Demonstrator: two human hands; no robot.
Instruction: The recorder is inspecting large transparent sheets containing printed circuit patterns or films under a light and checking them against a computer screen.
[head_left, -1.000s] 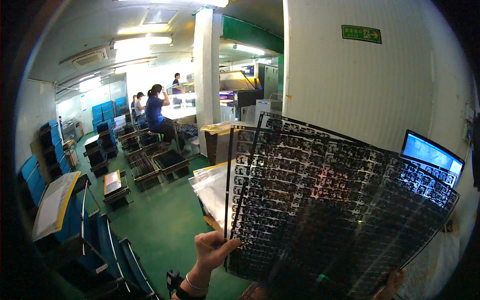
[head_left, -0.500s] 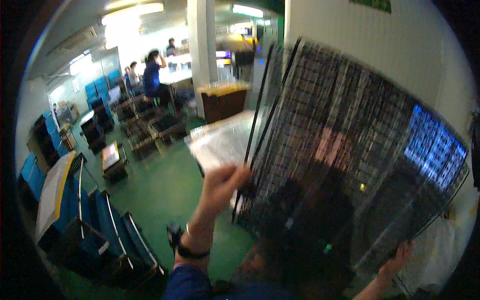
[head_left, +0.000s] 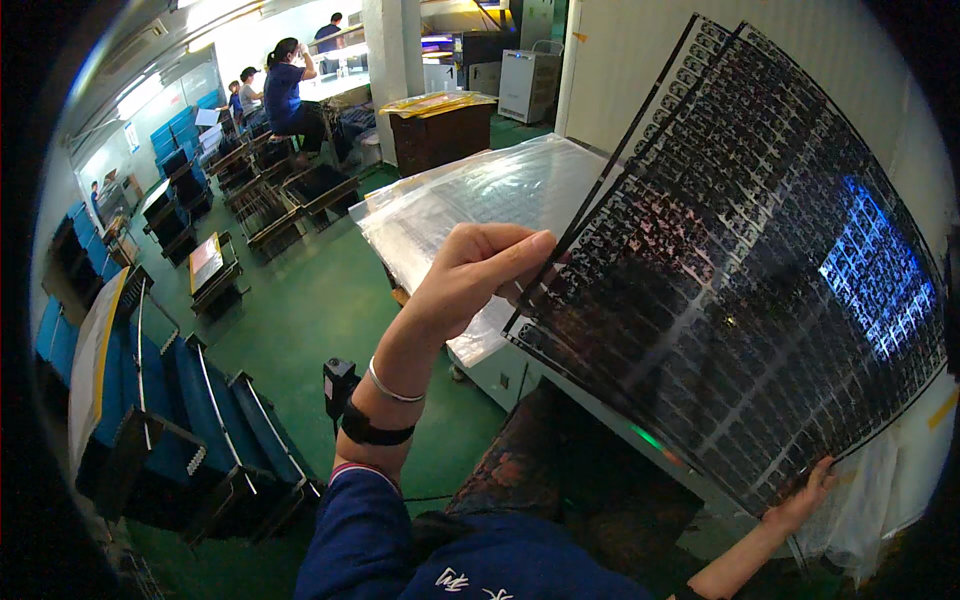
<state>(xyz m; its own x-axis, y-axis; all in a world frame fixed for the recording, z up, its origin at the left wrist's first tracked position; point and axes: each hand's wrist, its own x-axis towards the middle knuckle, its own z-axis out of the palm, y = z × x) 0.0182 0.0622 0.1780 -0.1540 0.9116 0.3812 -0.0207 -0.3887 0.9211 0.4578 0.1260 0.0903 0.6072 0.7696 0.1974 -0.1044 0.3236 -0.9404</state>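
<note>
I hold up two thin, dark, see-through sheets (head_left: 740, 250) cut into a grid of small parts, one lying over the other and slightly fanned at the top. My left hand (head_left: 470, 275) pinches their left edge, thumb in front. My right hand (head_left: 800, 500) supports the lower right corner, only its fingertips showing. A blue screen glow shines through the sheets at the right. Behind my left hand lies a stack of clear plastic bags (head_left: 490, 190) on a grey machine top (head_left: 520, 375).
Blue racks with trays (head_left: 200, 410) stand at the lower left on the green floor (head_left: 320, 300). Low carts with trays (head_left: 270, 200) line the aisle. Several people (head_left: 290, 90) work at benches far back. A brown cabinet (head_left: 440, 130) and white pillar (head_left: 395, 50) stand behind.
The view has tipped downward and the sheets have swung right and tilted. My left hand has shifted its grip up along their left edge; my right hand stays at the lower corner.
</note>
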